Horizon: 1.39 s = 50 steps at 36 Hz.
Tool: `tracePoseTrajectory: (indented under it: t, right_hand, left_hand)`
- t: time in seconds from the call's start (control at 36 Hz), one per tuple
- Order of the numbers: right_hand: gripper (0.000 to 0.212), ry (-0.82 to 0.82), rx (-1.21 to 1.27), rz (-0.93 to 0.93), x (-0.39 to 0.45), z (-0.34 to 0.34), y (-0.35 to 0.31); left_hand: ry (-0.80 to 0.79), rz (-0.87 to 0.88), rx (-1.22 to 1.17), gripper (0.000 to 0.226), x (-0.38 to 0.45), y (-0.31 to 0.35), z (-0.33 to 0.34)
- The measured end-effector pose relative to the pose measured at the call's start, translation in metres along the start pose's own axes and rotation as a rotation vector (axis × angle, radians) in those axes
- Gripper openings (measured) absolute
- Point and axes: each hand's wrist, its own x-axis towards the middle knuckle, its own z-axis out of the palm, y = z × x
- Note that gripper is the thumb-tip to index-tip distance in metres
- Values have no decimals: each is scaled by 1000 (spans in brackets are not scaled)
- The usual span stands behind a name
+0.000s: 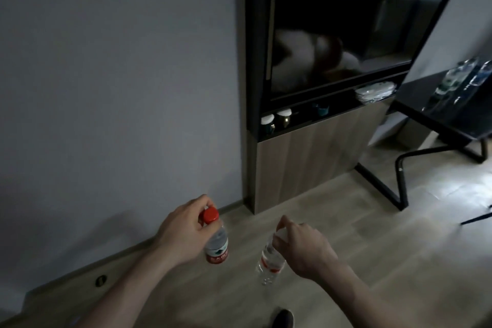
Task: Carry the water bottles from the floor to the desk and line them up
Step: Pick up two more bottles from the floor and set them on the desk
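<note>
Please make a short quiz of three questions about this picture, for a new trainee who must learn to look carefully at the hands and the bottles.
1. True or false: the left hand holds the bottle with the red cap near its top.
2. Which place already has bottles standing on it? A) the cabinet shelf B) the black desk C) the shoe
3. Fill in: the right hand pinches the clear bottle by its ____.

Key
1. True: its fingers curl around the neck just under the cap.
2. B: some bottles stand blurred on the desk at the right edge; the shelf shows small jars and plates.
3. Top: the fingers close over the cap end.
</note>
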Motion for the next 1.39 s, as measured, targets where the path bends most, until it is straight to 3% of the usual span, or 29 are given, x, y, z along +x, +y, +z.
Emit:
tracePoseTrajectory:
  t: [0.61, 1.08, 1.39]
  right_hand:
    - [17, 251, 81, 184, 91, -188, 305]
    - [25, 230, 65, 136, 108, -328, 566]
    - [25, 203, 62, 142, 142, -402, 716]
  left_hand:
    - [-101, 311, -104, 22, 257, 297, 158]
    - [-11, 287, -174, 20, 332, 533, 294]
    - [-78, 248, -244, 19, 401, 657, 369]
